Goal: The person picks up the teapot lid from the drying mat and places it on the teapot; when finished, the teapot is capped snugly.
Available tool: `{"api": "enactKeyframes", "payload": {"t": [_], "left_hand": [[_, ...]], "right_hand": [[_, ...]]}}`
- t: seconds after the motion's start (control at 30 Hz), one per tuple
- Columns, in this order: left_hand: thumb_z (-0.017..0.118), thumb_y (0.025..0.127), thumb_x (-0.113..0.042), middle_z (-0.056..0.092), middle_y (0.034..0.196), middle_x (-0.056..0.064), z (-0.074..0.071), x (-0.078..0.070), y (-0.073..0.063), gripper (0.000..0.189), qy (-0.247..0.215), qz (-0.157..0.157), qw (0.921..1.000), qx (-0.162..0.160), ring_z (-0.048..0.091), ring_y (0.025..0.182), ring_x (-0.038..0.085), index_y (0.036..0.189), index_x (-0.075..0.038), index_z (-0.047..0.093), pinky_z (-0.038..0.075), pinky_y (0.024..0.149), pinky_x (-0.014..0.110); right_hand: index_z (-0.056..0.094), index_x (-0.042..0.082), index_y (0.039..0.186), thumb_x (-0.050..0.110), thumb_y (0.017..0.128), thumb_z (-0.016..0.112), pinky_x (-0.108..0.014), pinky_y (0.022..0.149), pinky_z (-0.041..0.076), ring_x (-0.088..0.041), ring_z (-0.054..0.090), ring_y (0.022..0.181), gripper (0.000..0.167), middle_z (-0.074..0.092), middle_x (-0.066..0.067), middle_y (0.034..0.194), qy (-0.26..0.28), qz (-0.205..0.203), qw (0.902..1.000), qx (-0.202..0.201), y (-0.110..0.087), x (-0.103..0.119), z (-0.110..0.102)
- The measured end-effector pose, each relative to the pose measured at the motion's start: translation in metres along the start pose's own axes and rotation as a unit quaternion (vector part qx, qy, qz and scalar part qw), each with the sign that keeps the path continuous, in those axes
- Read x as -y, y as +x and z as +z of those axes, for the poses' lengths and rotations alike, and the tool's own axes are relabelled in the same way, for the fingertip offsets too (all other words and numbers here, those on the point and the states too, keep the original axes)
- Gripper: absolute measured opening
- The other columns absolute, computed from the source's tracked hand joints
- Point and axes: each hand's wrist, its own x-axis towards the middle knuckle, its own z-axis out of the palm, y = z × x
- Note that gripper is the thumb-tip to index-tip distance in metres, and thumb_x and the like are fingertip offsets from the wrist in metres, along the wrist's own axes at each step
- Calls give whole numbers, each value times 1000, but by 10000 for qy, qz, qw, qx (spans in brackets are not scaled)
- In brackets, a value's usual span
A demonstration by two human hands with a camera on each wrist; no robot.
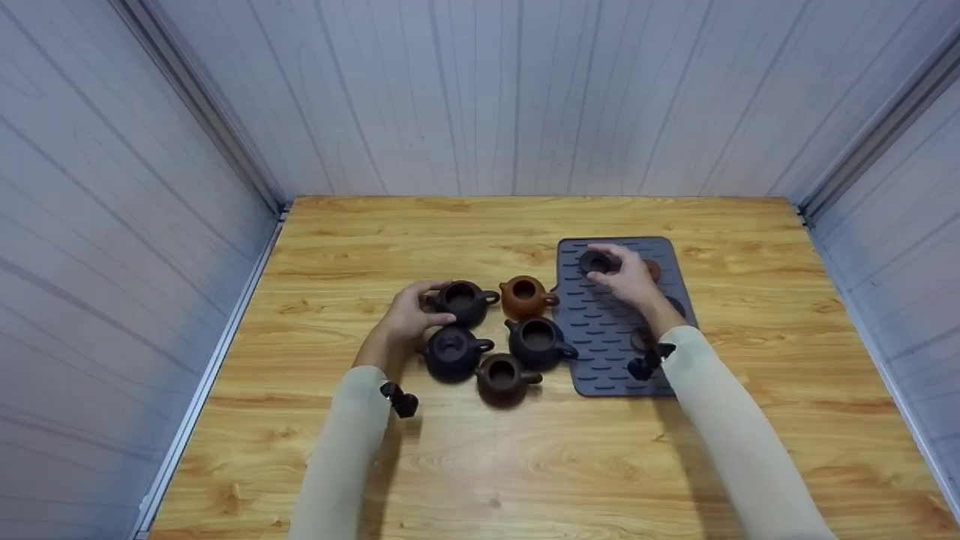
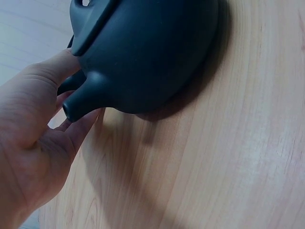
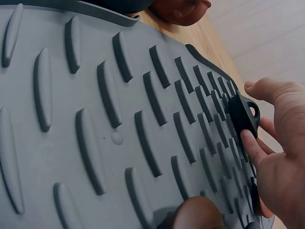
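My left hand holds the black lidless teapot at the back left, thumb and fingers at either side of its spout. Just in front of it stands a black teapot with its lid on; its spout and body fill the left wrist view and hide much of the held pot. Over the far part of a grey ribbed mat, my right hand holds a black teapot lid with a looped knob. Its thumb is at the lid's lower edge.
An orange lidless teapot, another black one and a dark brown one stand between the hands. On the mat, partly under the right arm, lie an orange lid, a dark lid and a brown lid.
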Motion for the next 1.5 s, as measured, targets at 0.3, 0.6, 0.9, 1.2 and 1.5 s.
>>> {"api": "enactKeyframes", "payload": {"t": [0.3, 0.6, 0.9, 1.2, 1.5], "left_hand": [[83, 98, 4, 58, 166, 23, 1, 3, 0, 67, -150, 25, 9999, -35, 66, 145, 43, 161, -4, 60, 54, 123, 45], [83, 97, 5, 60, 164, 24, 0, 5, 0, 67, -216, 13, 9998, -50, 66, 145, 42, 160, -3, 60, 54, 123, 45], [84, 99, 1, 59, 165, 24, -3, 6, -4, 67, 10, 84, 10000, -21, 63, 148, 43, 161, -5, 61, 51, 127, 52], [84, 99, 2, 58, 167, 22, -4, 6, -4, 66, -31, 74, 10000, -48, 61, 151, 42, 160, -5, 61, 48, 130, 52], [85, 98, 2, 58, 165, 22, -3, 6, -4, 66, -126, 4, 9999, -119, 60, 151, 42, 159, -5, 63, 47, 130, 52]], "right_hand": [[57, 6, 164, 11, 110, 74, -63, 126, 46, -48, 51, 155, 57, 46, -27, 173, -36, 288, 9996, 49, -2, -4, 0], [71, 8, 151, 12, 110, 74, -63, 125, 47, -47, 54, 151, 42, 48, -27, 170, -180, 501, 9985, -99, -3, -7, 3], [76, 5, 144, 15, 109, 76, -49, 108, 52, -42, 63, 132, 36, 61, -28, 154, -353, 396, 9976, -455, -4, -9, 7], [79, 5, 138, 16, 109, 77, -35, 93, 46, -31, 62, 114, 32, 68, -25, 142, -488, 336, 9963, -622, -4, -9, 9], [79, 3, 139, 14, 109, 76, -45, 103, 50, -39, 64, 124, 31, 68, -27, 145, -506, 289, 9963, -630, -3, -10, 8]]}}
